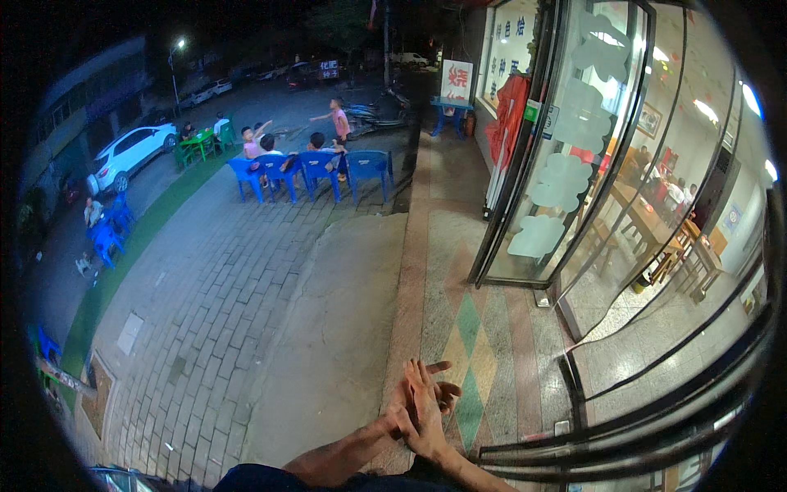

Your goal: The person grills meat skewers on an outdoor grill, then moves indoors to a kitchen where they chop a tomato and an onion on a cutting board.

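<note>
My left hand [399, 395] and my right hand [424, 411] touch each other low in the picture, in front of my body. The right hand lies across the left one, its fingers stretched away from me. Past its edge, spread and partly bent fingers of the left hand stick out to the right. Nothing shows in either hand, though the surfaces pressed together are hidden. Beneath them runs a speckled stone floor strip [442, 270] with green and yellow diamond inlays [470, 381].
A framed glass door [541, 184] stands swung outward at right, a folded red parasol [509, 117] beside it. Indoors are wooden tables [645, 212] and seated people. Ahead, people sit on blue plastic chairs [320, 169] along brick paving [227, 295]; a white car [135, 154] is parked beyond.
</note>
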Demonstrator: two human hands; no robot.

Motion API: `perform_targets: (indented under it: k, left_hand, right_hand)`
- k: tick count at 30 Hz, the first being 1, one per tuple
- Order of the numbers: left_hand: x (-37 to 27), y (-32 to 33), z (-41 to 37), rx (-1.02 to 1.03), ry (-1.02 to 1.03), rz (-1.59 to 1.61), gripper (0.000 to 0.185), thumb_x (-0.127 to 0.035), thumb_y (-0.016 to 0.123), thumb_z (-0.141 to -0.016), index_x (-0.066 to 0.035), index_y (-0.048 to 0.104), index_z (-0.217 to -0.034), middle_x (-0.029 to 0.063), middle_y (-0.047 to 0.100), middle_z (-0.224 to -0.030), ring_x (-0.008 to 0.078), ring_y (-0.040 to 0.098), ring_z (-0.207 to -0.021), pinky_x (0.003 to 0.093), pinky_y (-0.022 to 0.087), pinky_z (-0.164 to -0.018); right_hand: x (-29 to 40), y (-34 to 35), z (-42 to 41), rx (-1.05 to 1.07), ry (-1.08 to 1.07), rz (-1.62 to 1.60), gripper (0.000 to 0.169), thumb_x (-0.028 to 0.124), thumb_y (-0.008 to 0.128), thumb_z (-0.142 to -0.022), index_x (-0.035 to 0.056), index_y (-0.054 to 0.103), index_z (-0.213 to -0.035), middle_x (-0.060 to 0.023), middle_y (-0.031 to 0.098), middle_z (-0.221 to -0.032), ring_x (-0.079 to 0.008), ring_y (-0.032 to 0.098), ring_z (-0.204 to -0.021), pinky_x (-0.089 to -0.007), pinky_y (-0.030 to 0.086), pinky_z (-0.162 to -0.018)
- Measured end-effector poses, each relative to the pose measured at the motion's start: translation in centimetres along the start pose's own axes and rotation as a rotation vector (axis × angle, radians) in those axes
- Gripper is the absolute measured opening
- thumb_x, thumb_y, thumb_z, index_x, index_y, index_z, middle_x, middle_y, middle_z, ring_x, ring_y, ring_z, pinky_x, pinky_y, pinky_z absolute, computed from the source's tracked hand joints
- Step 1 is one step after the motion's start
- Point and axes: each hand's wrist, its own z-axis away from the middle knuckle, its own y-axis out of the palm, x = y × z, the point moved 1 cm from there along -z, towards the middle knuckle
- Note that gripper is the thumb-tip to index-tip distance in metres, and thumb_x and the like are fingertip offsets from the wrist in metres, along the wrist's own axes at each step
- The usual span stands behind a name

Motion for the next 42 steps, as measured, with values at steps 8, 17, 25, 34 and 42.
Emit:
perform_targets:
  k: [8, 17, 25, 34, 42]
  left_hand:
    - [16.6, -15.2, -42.2, -0.009, -0.453, 0.474, 0.079, -0.068, 0.036, -0.105, -0.011, 0.029, -0.16, 0.03, 0.064, -0.126, 0.0364, 0.068, -0.102, 0.045, 0.056, -0.086]
    - [37.2, -22.6, -79.9, 0.066, -0.616, 0.657, 0.08, -0.064, 0.044, -0.105, -0.011, 0.027, -0.161, 0.0297, 0.058, -0.136, 0.0398, 0.07, -0.103, 0.0494, 0.058, -0.078]
    - [60.0, -28.3, -106.1, 0.169, -0.42, 0.574, 0.078, -0.065, 0.044, -0.104, -0.02, 0.021, -0.163, 0.0289, 0.051, -0.144, 0.0372, 0.068, -0.11, 0.0471, 0.061, -0.082]
    - [83.1, -17.0, -132.4, 0.248, -1.063, 0.314, 0.05, -0.037, 0.033, -0.112, -0.007, 0.041, -0.152, 0.0135, 0.056, -0.143, 0.0258, 0.059, -0.125, 0.0421, 0.046, -0.107]
    - [115.0, -1.2, -153.6, 0.972, -0.988, -0.018, 0.061, -0.019, 0.056, -0.105, -0.004, 0.032, -0.159, 0.0129, 0.061, -0.141, 0.0227, 0.057, -0.128, 0.0373, 0.042, -0.112]
  right_hand:
    - [-30.2, -24.6, -23.8, -0.159, -0.03, 0.089, 0.073, 0.018, 0.052, -0.101, -0.0046, 0.02, -0.162, -0.029, 0.021, -0.169, -0.0422, 0.022, -0.156, -0.0469, 0.02, -0.125]
    - [-49.4, -54.2, -44.0, -0.324, 0.147, 0.271, 0.07, 0.027, 0.049, -0.103, -0.0087, 0.025, -0.159, -0.0329, 0.014, -0.169, -0.0455, 0.016, -0.157, -0.051, 0.016, -0.125]
    - [-68.2, -76.6, -55.8, -0.547, 0.243, 0.274, 0.072, 0.026, 0.056, -0.101, -0.0023, 0.027, -0.16, -0.0271, 0.026, -0.167, -0.0412, 0.024, -0.156, -0.0484, 0.018, -0.126]
    - [-90.2, -112.5, -49.2, -0.744, 0.18, 0.886, 0.068, 0.042, 0.049, -0.101, -0.0049, 0.047, -0.151, -0.0299, 0.046, -0.155, -0.045, 0.04, -0.148, -0.0528, 0.024, -0.123]
    - [-103.0, -147.1, -31.6, -1.369, 0.54, 0.978, 0.027, 0.013, 0.059, -0.101, 0.0, 0.061, -0.125, -0.0198, 0.069, -0.111, -0.036, 0.07, -0.095, -0.0426, 0.057, -0.082]
